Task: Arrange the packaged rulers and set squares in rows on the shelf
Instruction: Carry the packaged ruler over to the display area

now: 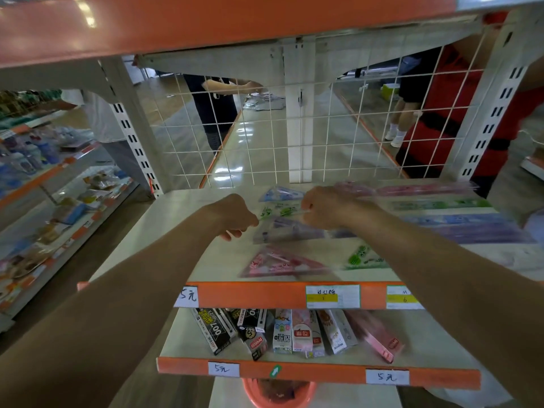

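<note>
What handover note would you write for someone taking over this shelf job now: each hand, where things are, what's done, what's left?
Left hand: curled at the purple set square; grip unclear.
Right hand: seems to pinch the green set square.
Done: four rulers lie in rows at right.
To do: align pink set square and loose green pack near the shelf front.

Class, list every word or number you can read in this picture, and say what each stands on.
"5元": upper tag, on the upper shelf edge.
"5元": both lower tags, on the lower shelf edge.
"007": black boxes, upside down.
"20": white box.
Too blurred to read: yellow price labels, ruler packs.
</note>
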`<action>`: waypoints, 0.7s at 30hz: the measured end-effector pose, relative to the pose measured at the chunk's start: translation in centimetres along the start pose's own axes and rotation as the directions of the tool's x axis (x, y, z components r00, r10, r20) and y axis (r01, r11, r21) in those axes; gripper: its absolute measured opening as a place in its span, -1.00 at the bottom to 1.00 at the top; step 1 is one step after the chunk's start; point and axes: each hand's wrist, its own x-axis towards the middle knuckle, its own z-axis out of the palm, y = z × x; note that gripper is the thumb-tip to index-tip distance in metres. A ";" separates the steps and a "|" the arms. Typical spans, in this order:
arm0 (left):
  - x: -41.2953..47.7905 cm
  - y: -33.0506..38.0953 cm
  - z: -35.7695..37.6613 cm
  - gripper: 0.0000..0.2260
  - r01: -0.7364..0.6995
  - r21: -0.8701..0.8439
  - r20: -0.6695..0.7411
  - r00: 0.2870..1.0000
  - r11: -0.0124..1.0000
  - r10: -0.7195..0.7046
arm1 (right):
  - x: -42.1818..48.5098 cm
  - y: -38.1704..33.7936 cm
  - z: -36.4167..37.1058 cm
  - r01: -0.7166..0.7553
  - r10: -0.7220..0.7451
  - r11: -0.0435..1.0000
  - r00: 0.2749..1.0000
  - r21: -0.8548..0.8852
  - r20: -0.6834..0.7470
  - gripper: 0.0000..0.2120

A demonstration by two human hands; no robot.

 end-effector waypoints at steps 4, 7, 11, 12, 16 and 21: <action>1.5 0.8 1.0 -0.83 0.030 -0.066 0.017 0.999 0.997 -0.029 | 2.3 -0.5 1.7 0.044 -0.036 0.996 0.993 -0.075 0.111 -0.79; 2.5 1.5 1.6 -0.81 0.059 -0.074 0.014 0.998 0.995 -0.058 | 3.4 -0.6 2.0 0.082 -0.068 0.991 0.989 -0.106 0.133 -0.68; 3.3 2.3 2.1 -0.78 0.084 -0.009 0.007 0.996 0.996 -0.084 | 4.2 -0.5 2.2 0.101 -0.084 0.989 0.985 -0.108 0.151 -0.68; 3.4 2.4 2.4 -0.78 0.086 0.015 0.000 0.996 0.996 -0.086 | 4.3 -0.4 2.3 0.102 -0.084 0.989 0.985 -0.111 0.153 -0.70; 3.5 3.0 3.0 -0.76 0.073 0.091 -0.036 0.997 0.993 -0.070 | 4.1 0.0 2.6 0.110 -0.099 0.989 0.989 -0.100 0.108 -0.73; 3.1 3.6 2.8 -0.72 0.100 0.108 0.017 0.995 0.989 -0.102 | 3.9 0.0 2.8 0.110 -0.105 0.991 0.992 -0.075 0.066 -0.69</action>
